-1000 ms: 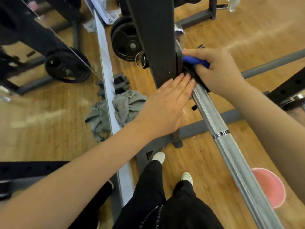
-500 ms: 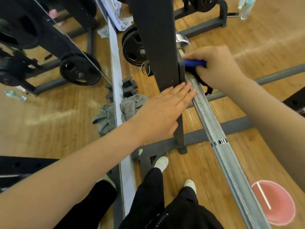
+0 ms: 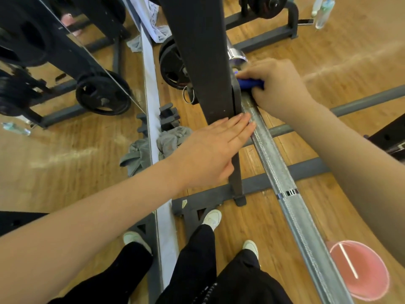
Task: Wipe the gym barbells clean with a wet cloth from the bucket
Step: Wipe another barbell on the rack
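Both our hands work the knurled silver steel barbell. Our right hand grips a blue cloth on it; our left hand lies flat, fingers open, against the black rack upright.

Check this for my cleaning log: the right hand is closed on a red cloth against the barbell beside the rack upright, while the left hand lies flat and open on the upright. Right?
Nearly. The cloth is blue, not red, as the head view shows. The rest stands: the right hand is closed on it against the barbell beside the rack upright, and the left hand lies flat and open on the upright.
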The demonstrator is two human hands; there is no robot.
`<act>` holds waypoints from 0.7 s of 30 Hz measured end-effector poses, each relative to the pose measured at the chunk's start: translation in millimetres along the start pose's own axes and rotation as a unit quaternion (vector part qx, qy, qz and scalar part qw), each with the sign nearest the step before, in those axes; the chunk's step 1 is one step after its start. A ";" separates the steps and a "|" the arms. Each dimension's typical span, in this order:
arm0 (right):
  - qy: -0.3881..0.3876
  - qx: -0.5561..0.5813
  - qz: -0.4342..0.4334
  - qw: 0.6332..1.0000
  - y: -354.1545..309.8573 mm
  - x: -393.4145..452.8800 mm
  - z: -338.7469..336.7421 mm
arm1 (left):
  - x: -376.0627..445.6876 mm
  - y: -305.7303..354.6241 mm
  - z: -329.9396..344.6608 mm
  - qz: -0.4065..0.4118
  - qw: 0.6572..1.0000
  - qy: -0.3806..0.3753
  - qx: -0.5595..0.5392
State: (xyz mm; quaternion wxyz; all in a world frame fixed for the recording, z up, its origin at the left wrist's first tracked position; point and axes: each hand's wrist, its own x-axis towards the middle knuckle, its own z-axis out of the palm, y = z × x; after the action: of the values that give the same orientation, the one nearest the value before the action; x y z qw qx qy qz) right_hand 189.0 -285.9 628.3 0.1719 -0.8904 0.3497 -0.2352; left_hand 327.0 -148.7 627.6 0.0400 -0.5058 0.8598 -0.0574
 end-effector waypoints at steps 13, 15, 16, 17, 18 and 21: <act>-0.033 0.008 0.030 0.999 -4.5 19.8 0.6 | 4.1 5.1 11.6 -0.004 0.998 0.068 -0.010; -0.045 0.017 0.037 0.998 -6.4 -1.5 -6.7 | 4.1 4.7 12.5 -0.002 0.997 0.070 -0.018; -0.045 0.025 0.033 0.998 -8.3 -16.8 -11.9 | 4.0 3.6 12.5 -0.001 0.997 0.073 -0.019; -0.042 0.037 0.016 0.998 -11.6 -31.8 -16.4 | 4.3 1.8 12.4 0.003 0.997 0.075 -0.017; -0.046 0.047 -0.007 0.998 -13.8 -43.6 -19.2 | 4.8 -0.1 12.3 0.009 0.997 0.079 -0.014; -0.071 0.083 -0.042 0.993 -3.5 -48.5 -26.5 | 2.5 -3.7 11.9 0.037 0.995 0.089 -0.013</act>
State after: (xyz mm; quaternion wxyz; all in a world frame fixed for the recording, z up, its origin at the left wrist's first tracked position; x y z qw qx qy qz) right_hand 145.3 -253.1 637.5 0.2594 -0.9015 0.2779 -0.2066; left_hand 330.6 -153.3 616.4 -0.0408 -0.4674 0.8785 -0.0898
